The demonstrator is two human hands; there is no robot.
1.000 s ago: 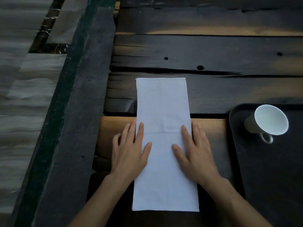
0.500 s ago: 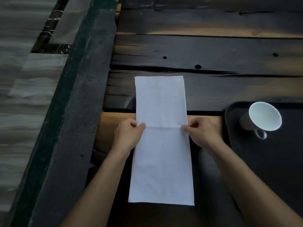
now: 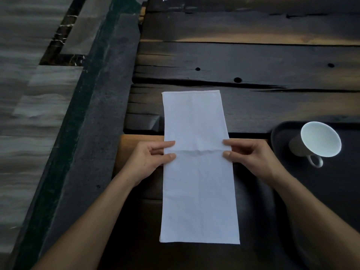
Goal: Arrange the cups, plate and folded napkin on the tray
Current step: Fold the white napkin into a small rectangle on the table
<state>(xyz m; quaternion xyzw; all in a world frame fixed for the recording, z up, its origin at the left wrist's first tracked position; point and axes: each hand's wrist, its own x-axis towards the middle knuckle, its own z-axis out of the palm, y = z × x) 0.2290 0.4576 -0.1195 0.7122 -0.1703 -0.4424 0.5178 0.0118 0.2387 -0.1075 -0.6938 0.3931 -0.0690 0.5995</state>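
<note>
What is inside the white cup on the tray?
The white cup lies tilted on the dark tray, mouth toward the camera. Its visible interior looks empty. The deepest part of the bottom is too dim to confirm.

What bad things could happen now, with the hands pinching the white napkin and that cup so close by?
1. The left hand and right hand pinch the napkin only at its two side edges, at the middle crease, so the fold might come out crooked or wrinkled.
2. The cup lies tipped on its side on the tray, close to the right hand. A careless swing of that arm could bump it and make it roll.
</note>
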